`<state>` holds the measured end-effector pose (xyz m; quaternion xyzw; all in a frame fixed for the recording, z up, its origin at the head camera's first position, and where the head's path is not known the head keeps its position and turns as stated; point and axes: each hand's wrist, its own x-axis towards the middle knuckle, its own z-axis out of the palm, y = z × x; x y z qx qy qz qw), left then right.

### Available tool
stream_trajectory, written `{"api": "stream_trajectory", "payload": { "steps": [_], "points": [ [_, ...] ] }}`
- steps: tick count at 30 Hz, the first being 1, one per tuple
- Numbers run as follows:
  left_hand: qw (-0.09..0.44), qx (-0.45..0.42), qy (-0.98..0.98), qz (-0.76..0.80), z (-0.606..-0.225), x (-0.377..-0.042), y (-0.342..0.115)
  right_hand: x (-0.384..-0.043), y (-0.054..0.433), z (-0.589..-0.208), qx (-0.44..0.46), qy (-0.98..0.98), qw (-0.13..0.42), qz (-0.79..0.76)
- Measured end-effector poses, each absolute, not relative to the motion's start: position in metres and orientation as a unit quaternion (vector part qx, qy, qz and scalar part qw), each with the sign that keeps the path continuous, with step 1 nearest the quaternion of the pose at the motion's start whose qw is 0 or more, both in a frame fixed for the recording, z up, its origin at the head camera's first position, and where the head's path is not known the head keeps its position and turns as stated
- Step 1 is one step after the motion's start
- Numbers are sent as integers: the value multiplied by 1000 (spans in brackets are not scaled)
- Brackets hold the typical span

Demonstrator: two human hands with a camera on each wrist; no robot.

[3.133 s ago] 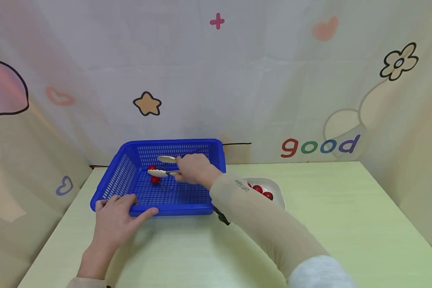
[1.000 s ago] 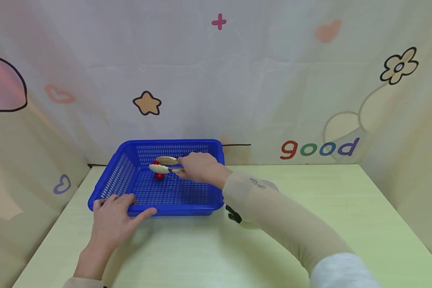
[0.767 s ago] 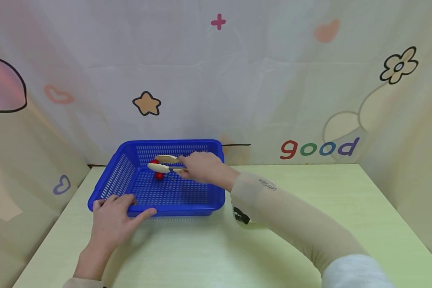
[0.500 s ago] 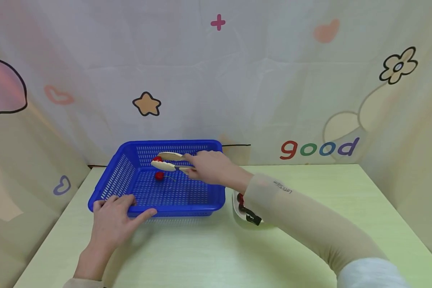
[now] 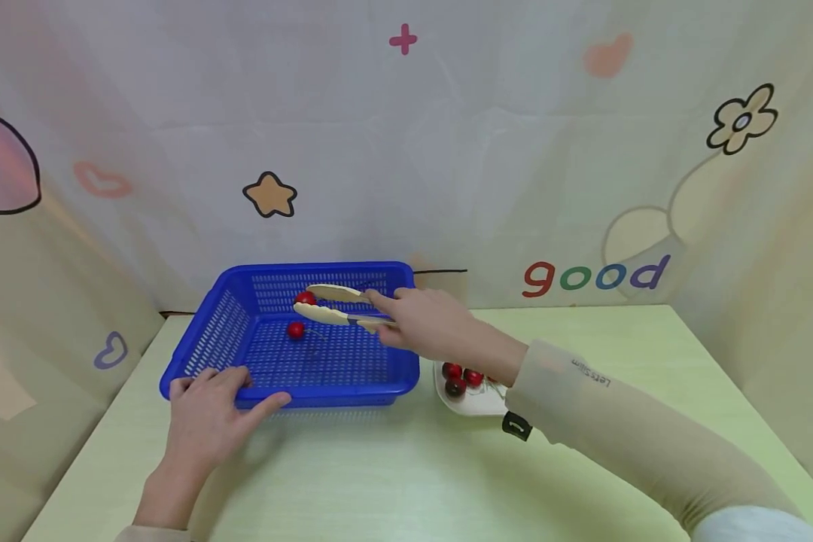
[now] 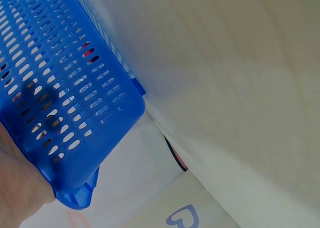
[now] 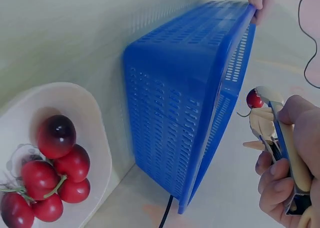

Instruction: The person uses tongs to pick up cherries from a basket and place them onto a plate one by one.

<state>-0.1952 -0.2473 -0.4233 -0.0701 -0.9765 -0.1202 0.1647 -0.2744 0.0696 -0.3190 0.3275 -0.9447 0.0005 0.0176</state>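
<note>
My right hand (image 5: 440, 327) grips a pair of tongs (image 5: 325, 315) with pale scalloped tips. Between those tips sits a red cherry (image 5: 305, 299), whose thin stem shows in the right wrist view beside the cherry (image 7: 255, 98). The tongs are over the blue perforated basket (image 5: 339, 396). Another cherry (image 5: 296, 330), stem attached, lies on the basket floor. At the basket's front left corner my left hand (image 5: 206, 421) holds the rim, fingers bent over the edge and thumb along it. The left wrist view shows the basket's slotted outside (image 6: 75, 102).
Right of the basket stands a white dish (image 7: 90, 112) with several dark red cherries (image 7: 56, 136), partly covered by my right forearm in the head view. Behind the pale green table (image 5: 352, 482) hangs a printed curtain (image 5: 406, 150).
The tongs have closed on one of the two cherries and lifted it off the basket floor, then shifted right. My right forearm has moved right, uncovering part of the dish. My left hand stays put.
</note>
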Motion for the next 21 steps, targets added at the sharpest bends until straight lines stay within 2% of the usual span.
{"api": "stream_trajectory", "payload": {
  "steps": [12, 21],
  "points": [
    [155, -64, -980, -110, -421, -195, -247, -247, 103, -320, 353, -932, 55, 64],
    [158, -65, -979, -113, -423, -196, -248, -222, 137, -324, 331, -934, 96, 98]
  ]
}}
